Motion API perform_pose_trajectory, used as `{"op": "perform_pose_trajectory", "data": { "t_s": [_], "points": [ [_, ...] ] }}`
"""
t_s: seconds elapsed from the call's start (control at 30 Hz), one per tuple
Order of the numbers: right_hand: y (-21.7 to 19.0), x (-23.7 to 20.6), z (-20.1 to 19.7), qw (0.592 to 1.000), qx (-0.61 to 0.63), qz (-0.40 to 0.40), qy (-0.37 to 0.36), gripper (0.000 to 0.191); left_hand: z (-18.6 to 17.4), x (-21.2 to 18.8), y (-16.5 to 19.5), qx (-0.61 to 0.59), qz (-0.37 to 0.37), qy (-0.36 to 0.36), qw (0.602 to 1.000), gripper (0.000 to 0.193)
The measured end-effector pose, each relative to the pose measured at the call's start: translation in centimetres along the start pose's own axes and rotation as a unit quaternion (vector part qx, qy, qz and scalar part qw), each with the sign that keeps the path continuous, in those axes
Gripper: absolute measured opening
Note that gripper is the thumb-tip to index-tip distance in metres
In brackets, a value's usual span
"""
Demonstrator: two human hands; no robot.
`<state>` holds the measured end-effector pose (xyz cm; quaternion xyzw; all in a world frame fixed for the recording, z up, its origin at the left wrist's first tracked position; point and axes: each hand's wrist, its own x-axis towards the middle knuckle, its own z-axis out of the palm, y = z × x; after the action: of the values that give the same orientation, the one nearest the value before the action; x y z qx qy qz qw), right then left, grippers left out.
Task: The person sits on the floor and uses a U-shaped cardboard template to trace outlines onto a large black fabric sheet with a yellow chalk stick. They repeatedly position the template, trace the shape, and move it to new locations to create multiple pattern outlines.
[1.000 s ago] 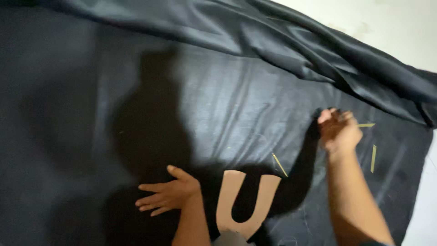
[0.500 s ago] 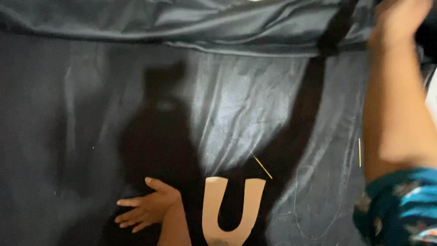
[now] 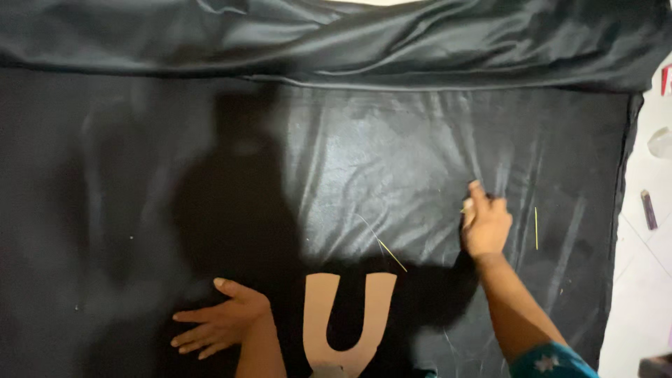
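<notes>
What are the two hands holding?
The left hand holds nothing, lying flat on the shiny black cloth. The right hand is closed on that cloth; whether it pinches something cannot be told.

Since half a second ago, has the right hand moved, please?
Yes. The right hand has come down from the folded cloth edge onto the black cloth, now right of and above the U-shaped cutout.

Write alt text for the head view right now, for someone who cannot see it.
A person's left hand lies flat, fingers spread, on a large black cloth, while the right hand presses or pinches the cloth farther right; its grip is unclear. A tan U-shaped cutout lies between the arms, with thin yellow sticks nearby and the cloth's far edge bunched in folds.
</notes>
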<state>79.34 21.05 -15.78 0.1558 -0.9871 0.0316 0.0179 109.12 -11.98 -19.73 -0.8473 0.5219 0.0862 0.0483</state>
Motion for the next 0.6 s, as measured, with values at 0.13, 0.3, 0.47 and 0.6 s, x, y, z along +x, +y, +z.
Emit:
{"op": "perform_pose_trajectory", "data": {
  "t_s": [0.13,0.3,0.47,0.6],
  "points": [
    [3.7,1.7,0.0,0.994,0.023,0.103,0.033,0.038,0.1,-0.4,-0.8,-0.004,0.0,-0.008,1.0,0.108],
    [4.0,-2.9,-1.2,0.996,0.072,-0.008,0.059,0.042,1.0,-1.1,-2.0,0.013,0.02,0.008,1.0,0.104],
    [8.1,-11.1,-2.1,0.988,0.102,-0.063,0.097,0.038,2.1,-1.3,-2.8,0.001,0.015,0.066,0.998,0.103],
    [20.4,-15.8,-0.8,0.97,0.03,0.123,0.207,0.029,2.6,-1.9,-3.2,0.005,0.019,0.119,0.993,0.103]
  ]
}}
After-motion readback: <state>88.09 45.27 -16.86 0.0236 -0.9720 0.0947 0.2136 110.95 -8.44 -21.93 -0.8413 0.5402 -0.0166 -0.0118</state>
